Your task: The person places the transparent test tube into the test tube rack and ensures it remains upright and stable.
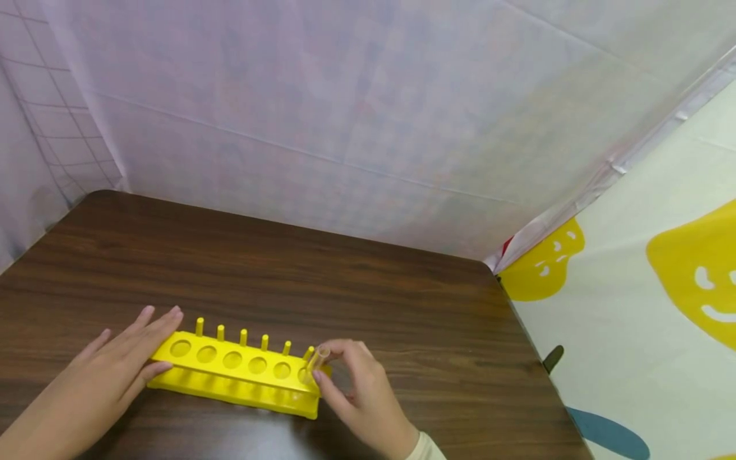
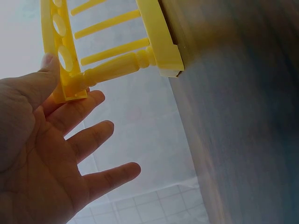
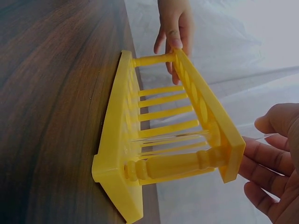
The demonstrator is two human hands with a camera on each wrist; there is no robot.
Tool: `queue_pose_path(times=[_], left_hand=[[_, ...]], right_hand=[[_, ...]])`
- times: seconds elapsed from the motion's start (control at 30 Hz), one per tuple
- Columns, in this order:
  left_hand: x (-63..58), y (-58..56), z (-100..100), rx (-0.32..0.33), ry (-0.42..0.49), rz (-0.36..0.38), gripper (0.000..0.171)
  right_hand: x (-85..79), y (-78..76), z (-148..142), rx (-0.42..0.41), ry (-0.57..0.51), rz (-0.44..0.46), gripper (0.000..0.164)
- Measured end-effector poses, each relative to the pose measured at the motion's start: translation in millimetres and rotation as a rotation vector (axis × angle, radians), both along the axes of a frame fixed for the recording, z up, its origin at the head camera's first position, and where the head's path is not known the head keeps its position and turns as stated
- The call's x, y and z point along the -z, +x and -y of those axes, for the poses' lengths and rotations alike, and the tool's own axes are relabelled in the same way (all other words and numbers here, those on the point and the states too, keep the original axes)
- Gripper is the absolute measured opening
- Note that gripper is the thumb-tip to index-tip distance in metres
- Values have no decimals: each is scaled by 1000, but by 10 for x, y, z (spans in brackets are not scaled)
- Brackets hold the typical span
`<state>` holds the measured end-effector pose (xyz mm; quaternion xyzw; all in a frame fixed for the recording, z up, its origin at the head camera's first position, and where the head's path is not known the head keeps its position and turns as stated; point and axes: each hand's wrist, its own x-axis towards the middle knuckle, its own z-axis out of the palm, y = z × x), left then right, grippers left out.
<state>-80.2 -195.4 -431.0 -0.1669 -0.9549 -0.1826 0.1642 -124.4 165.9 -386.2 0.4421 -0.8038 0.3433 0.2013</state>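
A yellow test tube rack (image 1: 232, 361) stands upright on the table, with a row of round holes and upright pegs behind them. My left hand (image 1: 117, 367) holds the rack's left end between thumb and index finger; in the left wrist view its other fingers (image 2: 114, 179) spread out free. At the rack's right end, my right hand (image 1: 368, 390) pinches a clear test tube (image 1: 319, 356) near its top. The right wrist view shows the tube's lower part (image 3: 175, 138) passed through the end hole, between the rack's two tiers. Whether its bottom touches the base is hard to tell.
The dark wood-grain table (image 1: 276, 268) extends behind and to the right of the rack. A pale curtain (image 1: 322, 115) hangs along its far edge. To the right hangs a white cloth (image 1: 621, 306) with yellow smiling shapes.
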Motion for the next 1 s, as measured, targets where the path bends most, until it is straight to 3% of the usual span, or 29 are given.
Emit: queue_pose_path(times=[0.27,0.67,0.83,1.0], left_hand=[[-22,-1,-16,-4,-5,0,73],[14,-14,18,-5,27,42,78],[12,-13,6,-4,44,53,77],[4,-10,-5,5,61,53,77]], right_hand=[[10,5,-4,0,-10,-8,25],[26,18,-126,47,-12,-6,29],[-18,0,-301,80,10,20,30],[-104,-37,-624,168,36,66,31]])
